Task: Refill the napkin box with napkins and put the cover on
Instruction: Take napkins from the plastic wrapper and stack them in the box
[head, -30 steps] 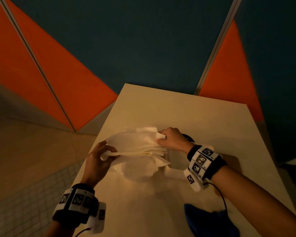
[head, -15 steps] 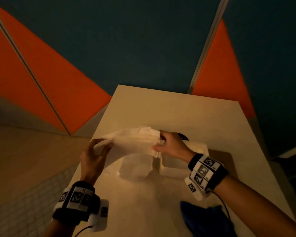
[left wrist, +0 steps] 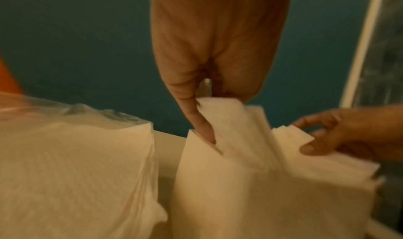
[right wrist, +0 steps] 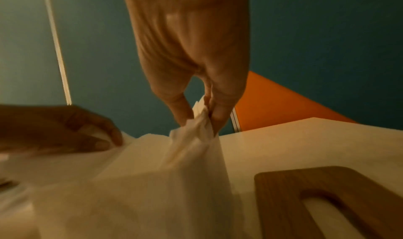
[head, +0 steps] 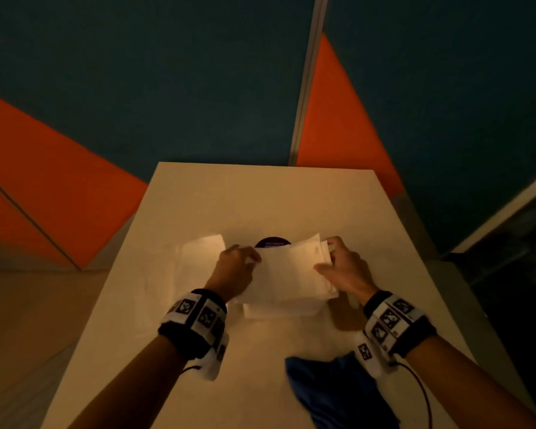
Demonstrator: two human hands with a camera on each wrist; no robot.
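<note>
Both hands hold a stack of white napkins [head: 291,274] over the middle of the table. My left hand [head: 248,258] pinches its left end, seen close up in the left wrist view, where the left hand [left wrist: 209,122] has fingers tucked between the sheets. My right hand [head: 328,258] pinches the right end, and the right wrist view shows the right hand [right wrist: 201,120] bunching the napkins [right wrist: 152,173]. A white box [head: 276,313] shows just under the stack, mostly hidden. The wooden cover [right wrist: 316,199] with its slot lies flat to the right.
A plastic-wrapped napkin pack [head: 186,267] lies left of the hands. A dark round object [head: 273,242] sits behind the stack. A blue cloth [head: 331,394] lies at the near edge. The pale table [head: 260,196] stands against a teal and orange wall.
Both hands have carried the napkin stack from over the pack at the left to the right, over the white box. The stack now hangs lower and flatter.
</note>
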